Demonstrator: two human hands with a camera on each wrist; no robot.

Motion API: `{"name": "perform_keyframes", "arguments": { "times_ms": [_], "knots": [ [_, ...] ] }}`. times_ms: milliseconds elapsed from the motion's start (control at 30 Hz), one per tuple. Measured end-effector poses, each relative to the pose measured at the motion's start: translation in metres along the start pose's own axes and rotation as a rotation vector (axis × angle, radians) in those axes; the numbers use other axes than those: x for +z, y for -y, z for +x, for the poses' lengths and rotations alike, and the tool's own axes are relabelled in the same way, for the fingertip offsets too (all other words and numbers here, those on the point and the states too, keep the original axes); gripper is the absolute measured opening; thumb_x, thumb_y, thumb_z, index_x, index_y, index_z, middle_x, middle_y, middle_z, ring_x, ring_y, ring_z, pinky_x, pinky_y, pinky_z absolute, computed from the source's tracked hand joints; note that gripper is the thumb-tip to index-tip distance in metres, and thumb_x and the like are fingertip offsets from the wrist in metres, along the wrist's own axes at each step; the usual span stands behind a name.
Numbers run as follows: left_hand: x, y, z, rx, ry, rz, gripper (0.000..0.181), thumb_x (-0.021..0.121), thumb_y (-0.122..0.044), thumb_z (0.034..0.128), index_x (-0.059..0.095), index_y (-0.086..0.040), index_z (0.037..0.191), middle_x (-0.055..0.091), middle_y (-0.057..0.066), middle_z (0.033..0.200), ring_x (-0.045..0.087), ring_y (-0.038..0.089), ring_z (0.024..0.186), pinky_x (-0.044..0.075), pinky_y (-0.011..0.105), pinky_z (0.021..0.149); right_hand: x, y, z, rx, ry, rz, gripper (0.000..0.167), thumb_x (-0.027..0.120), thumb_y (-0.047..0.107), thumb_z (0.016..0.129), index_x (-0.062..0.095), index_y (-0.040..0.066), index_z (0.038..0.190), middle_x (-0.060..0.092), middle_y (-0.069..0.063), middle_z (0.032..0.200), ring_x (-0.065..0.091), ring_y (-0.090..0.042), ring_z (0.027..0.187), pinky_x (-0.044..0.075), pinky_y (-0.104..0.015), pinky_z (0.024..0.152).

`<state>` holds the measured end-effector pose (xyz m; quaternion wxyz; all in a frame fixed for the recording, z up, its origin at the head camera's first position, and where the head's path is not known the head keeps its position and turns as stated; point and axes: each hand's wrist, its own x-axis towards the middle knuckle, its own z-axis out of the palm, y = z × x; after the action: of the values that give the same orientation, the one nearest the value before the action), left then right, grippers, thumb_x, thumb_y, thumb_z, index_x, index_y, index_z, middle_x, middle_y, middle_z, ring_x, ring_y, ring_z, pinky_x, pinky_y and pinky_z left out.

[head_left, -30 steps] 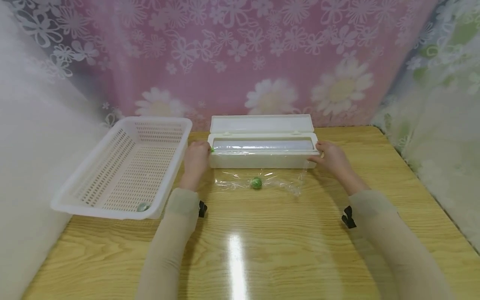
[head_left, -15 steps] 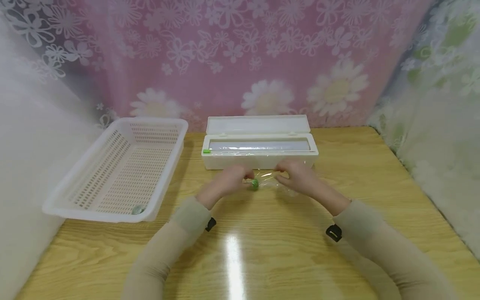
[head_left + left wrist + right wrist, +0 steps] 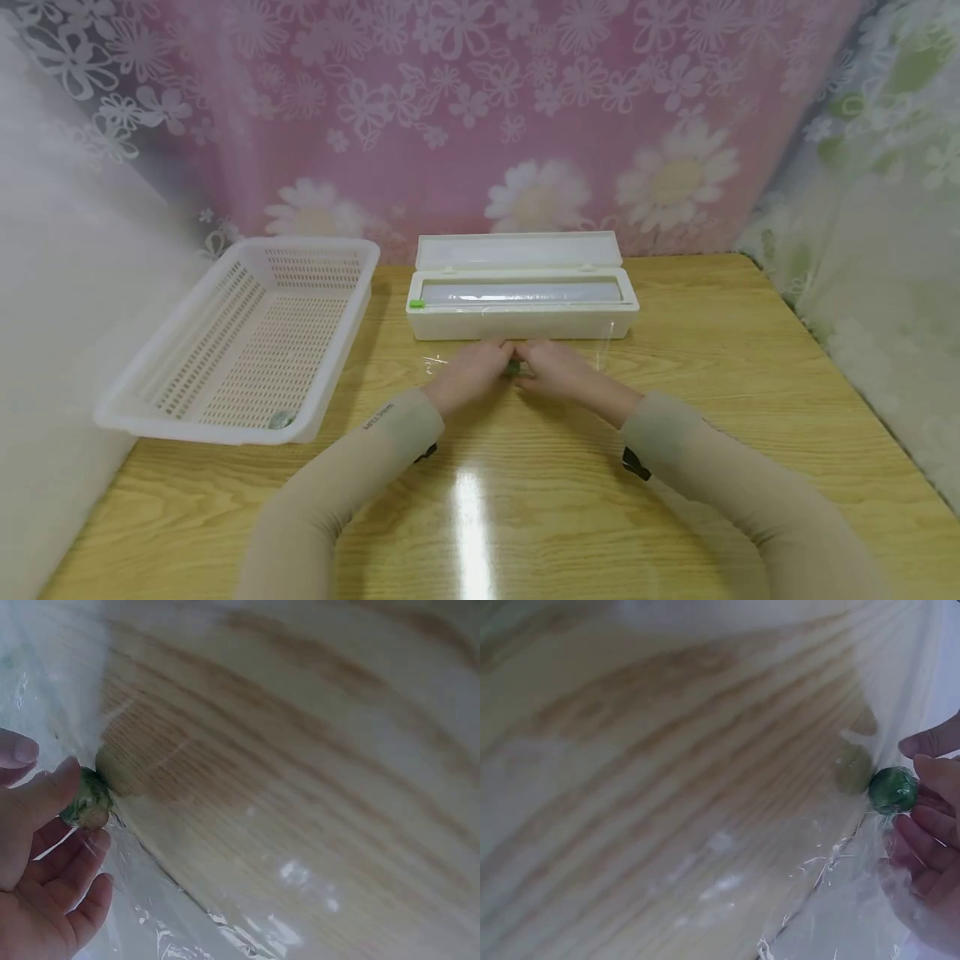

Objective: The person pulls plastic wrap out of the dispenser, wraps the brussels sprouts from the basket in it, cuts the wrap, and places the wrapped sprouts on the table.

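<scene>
A small green ball, which looks like a Brussels sprout (image 3: 513, 367), lies with clear cling film (image 3: 161, 919) about it, just in front of a white film dispenser (image 3: 522, 325). My left hand (image 3: 474, 375) holds it from the left, thumb above and fingers curled beneath in the left wrist view. From the other side my right hand (image 3: 557, 372) grips the same sprout, its thumb and fingertips against the film-covered surface in the right wrist view. Both hands nearly meet and hide most of the sprout in the head view. The film's far part reaches the dispenser.
The dispenser's lid (image 3: 517, 248) stands open behind its film roll (image 3: 517, 292), and a green slider (image 3: 417, 304) sits at its left end. On the left is a white perforated basket (image 3: 367, 275) holding a small greenish wrapped thing (image 3: 282, 418). A floral curtain (image 3: 420, 150) hangs behind.
Both hands have left the dispenser's ends and come together at the sprout, gathering the film inward. The green slider is at the left end, uncovered by the left hand.
</scene>
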<state>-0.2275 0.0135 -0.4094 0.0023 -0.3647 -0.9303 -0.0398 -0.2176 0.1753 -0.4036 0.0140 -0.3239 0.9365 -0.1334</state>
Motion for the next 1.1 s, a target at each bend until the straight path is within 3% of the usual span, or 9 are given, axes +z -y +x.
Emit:
{"name": "perform_keyframes", "arguments": {
  "times_ms": [300,567,733,933,1100],
  "knots": [
    [-0.001,0.004,0.005,0.004,0.005,-0.048,0.010,0.054,-0.014,0.0885,0.052,-0.007,0.096,0.056,0.003,0.093,0.053,0.017,0.087,0.045,0.028,0.075,-0.001,0.002,0.002,0.032,-0.005,0.052,0.034,0.070,0.017,0.075,0.057,0.008,0.105,0.060,-0.004,0.101,0.056,-0.021,0.090,0.048,-0.036,0.072],
    [-0.005,0.004,0.008,0.004,0.058,-0.178,0.027,0.063,-0.023,0.0822,0.053,-0.006,0.100,0.057,0.004,0.093,0.054,0.017,0.087,0.045,0.027,0.077,-0.002,0.003,0.005,0.009,-0.058,0.116,0.021,0.068,0.012,0.075,0.056,0.005,0.091,0.059,-0.005,0.089,0.055,-0.019,0.083,0.046,-0.033,0.071],
    [-0.005,0.005,0.006,0.032,0.041,-0.242,0.026,0.064,-0.018,0.0803,0.054,-0.005,0.101,0.057,0.004,0.091,0.054,0.016,0.083,0.046,0.026,0.075,-0.001,0.004,0.002,-0.008,-0.078,0.091,0.022,0.069,0.008,0.073,0.054,0.007,0.089,0.057,-0.002,0.086,0.054,-0.017,0.078,0.046,-0.031,0.068],
    [0.000,0.006,-0.003,0.065,0.102,-0.326,0.021,0.061,-0.014,0.0802,0.055,-0.006,0.099,0.058,0.000,0.087,0.052,0.012,0.076,0.045,0.025,0.072,0.005,0.008,-0.003,-0.016,0.003,0.119,0.020,0.067,0.012,0.074,0.054,0.008,0.087,0.056,0.001,0.079,0.052,-0.014,0.071,0.045,-0.027,0.062],
    [0.000,0.006,-0.010,0.025,0.159,-0.439,0.026,0.068,-0.018,0.0760,0.054,-0.009,0.096,0.055,-0.004,0.082,0.051,0.010,0.075,0.045,0.022,0.069,0.005,0.007,-0.007,0.002,0.059,0.263,0.018,0.066,0.013,0.076,0.054,0.006,0.087,0.057,0.001,0.078,0.053,-0.013,0.071,0.046,-0.025,0.063]
  ]
}}
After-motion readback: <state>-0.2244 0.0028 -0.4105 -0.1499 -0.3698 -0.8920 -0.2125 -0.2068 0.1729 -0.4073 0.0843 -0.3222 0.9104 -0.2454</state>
